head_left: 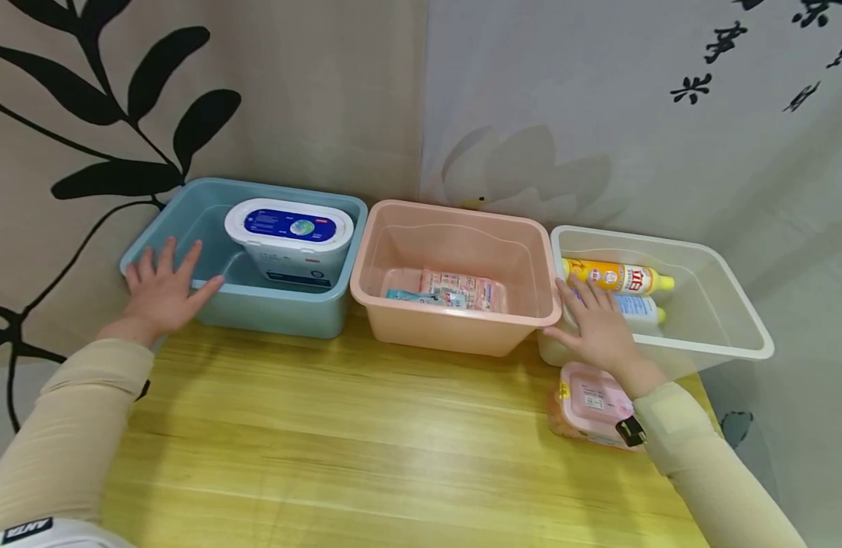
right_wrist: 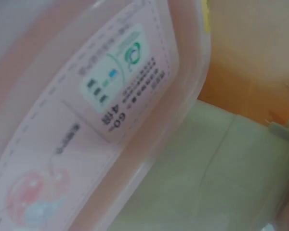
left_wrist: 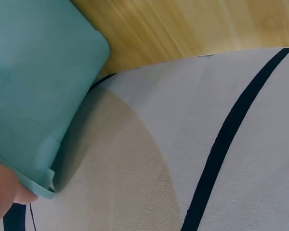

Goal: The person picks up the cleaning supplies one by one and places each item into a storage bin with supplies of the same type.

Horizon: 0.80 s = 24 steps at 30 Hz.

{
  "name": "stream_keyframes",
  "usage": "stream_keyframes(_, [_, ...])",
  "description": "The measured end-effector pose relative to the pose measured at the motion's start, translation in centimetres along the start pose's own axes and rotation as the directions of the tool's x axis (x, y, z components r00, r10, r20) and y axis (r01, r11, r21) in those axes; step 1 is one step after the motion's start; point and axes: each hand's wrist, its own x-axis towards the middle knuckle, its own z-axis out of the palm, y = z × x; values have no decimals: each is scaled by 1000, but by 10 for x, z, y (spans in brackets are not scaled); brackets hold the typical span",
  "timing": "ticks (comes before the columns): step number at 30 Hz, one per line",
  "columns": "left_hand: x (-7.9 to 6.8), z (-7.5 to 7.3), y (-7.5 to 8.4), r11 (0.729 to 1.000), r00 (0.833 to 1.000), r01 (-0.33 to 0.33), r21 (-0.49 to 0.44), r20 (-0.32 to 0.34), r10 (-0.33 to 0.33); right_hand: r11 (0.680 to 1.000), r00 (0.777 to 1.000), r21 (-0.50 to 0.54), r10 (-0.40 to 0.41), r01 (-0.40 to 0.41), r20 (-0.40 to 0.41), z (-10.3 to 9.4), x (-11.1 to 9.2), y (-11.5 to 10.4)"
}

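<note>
My left hand [head_left: 162, 293] rests with spread fingers on the front left rim of a blue plastic bin [head_left: 270, 310]. A white lidded tub [head_left: 291, 228] with a blue label stands in that bin. The left wrist view shows part of the left hand [left_wrist: 2, 190] at the bin's edge. At the right, my right hand [head_left: 602, 327] lies with extended fingers over the near left rim of a white bin [head_left: 709, 348]. Inside it are a yellow bottle [head_left: 609, 275] and a white bottle [head_left: 636, 307], partly behind the hand. Neither hand grips anything visible.
A peach bin [head_left: 448, 329] stands between the others, holding a pink packet [head_left: 462, 289] and a light-blue packet [head_left: 414, 297]. Below the right hand, a pink-lidded box [head_left: 592, 399] sits on the wooden table [head_left: 366, 441]. A patterned curtain [head_left: 325, 91] hangs behind.
</note>
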Motion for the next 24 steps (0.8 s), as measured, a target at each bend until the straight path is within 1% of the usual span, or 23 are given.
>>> stream_keyframes(3, [0, 0, 0, 1000, 1000, -4, -6, -4, 4, 1000, 1000, -5, -12, 12, -15, -3, -7, 0])
stream_keyframes(9, [-1, 1, 1, 1000, 1000, -2, -12, -4, 2, 1000, 1000, 19, -15, 15, 21, -8, -28, 2])
stream_keyframes(16, [-1, 2, -2, 1000, 1000, -8, -10, 2, 8, 998, 998, 44, -50, 49, 31, -8, -57, 9])
stream_keyframes(20, [0, 3, -2, 1000, 1000, -12, -12, -4, 12, 997, 998, 53, -58, 56, 28, -7, -72, 11])
stream_keyframes(24, [1, 4, -3, 1000, 1000, -8, -11, -10, 8, 996, 997, 49, -71, 71, 2, -5, -85, 14])
